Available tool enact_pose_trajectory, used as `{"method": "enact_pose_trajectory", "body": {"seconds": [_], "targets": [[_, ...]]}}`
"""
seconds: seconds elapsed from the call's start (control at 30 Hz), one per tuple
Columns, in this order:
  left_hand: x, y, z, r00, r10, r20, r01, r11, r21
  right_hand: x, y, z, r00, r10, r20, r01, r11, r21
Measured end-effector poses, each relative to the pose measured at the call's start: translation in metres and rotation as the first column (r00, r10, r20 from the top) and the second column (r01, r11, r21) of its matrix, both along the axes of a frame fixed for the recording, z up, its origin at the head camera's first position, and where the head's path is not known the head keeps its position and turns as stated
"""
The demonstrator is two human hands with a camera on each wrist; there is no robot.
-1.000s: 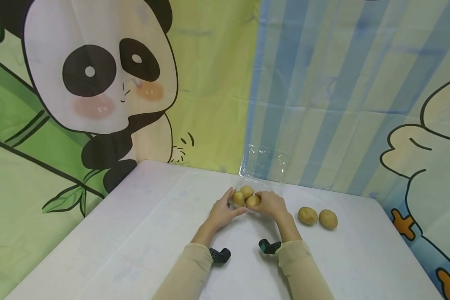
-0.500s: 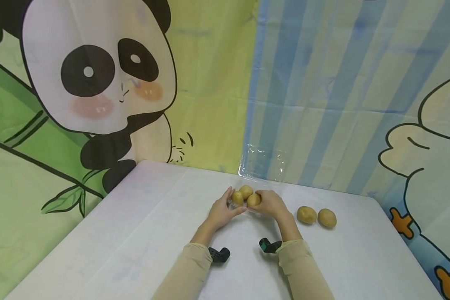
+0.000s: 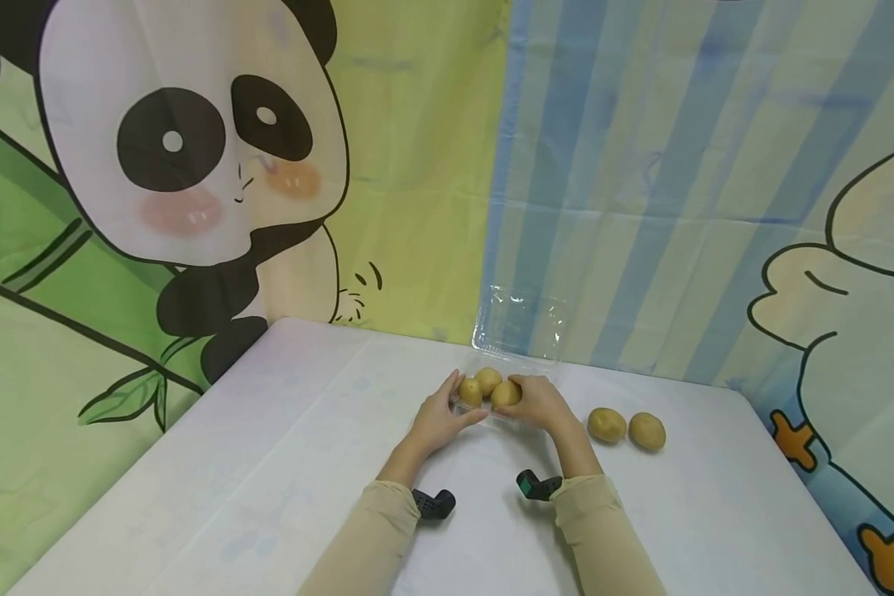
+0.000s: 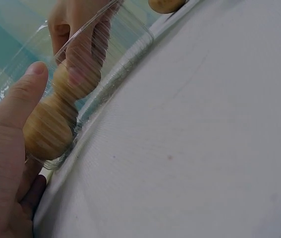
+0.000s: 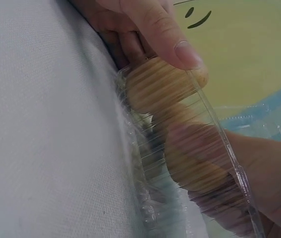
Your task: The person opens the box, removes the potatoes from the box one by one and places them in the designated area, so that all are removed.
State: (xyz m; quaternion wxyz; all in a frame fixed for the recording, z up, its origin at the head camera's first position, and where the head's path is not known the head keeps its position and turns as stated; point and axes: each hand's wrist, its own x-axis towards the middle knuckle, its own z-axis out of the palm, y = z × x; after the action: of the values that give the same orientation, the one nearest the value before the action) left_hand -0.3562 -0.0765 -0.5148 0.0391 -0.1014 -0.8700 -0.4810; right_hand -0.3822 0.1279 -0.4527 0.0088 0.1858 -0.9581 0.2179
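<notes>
Three potatoes sit in a clear plastic clamshell box [image 4: 118,74] whose lid [image 3: 521,319] stands open at the back. My left hand [image 3: 437,422] holds the box's left end, its thumb [image 4: 26,91] over the front rim and its fingers around the end. Beside it lies the left potato [image 3: 470,392], with the back potato [image 3: 487,380] behind. Inside the box, my right hand [image 3: 542,406] grips the right potato [image 3: 505,395] between thumb and fingers. The ribbed front wall [image 5: 212,109] partly blurs those fingertips in the right wrist view.
Two more potatoes, one [image 3: 607,425] beside the other [image 3: 647,431], lie on the white table [image 3: 268,463] to the right of the box. A printed cloth backdrop [image 3: 425,165] hangs right behind the table's far edge, near the raised lid.
My right hand and its potato have shifted slightly right and back within the box, away from the left potato. My left hand keeps its place on the box. The head view drifts a little.
</notes>
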Motion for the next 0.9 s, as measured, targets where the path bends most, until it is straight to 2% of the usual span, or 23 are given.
{"method": "enact_pose_trajectory", "body": {"seconds": [0.3,0.9], "targets": [[0.001,0.000,-0.001,1.000,0.009,0.027,-0.009,1.000,0.004,0.001,0.003,-0.002,1.000,-0.005,0.024,0.005,1.000,-0.025],[0.000,-0.001,-0.001,1.000,-0.010,-0.013,0.010,1.000,0.007,0.011,0.010,0.004,0.999,-0.009,0.036,0.014,0.988,-0.155]]}}
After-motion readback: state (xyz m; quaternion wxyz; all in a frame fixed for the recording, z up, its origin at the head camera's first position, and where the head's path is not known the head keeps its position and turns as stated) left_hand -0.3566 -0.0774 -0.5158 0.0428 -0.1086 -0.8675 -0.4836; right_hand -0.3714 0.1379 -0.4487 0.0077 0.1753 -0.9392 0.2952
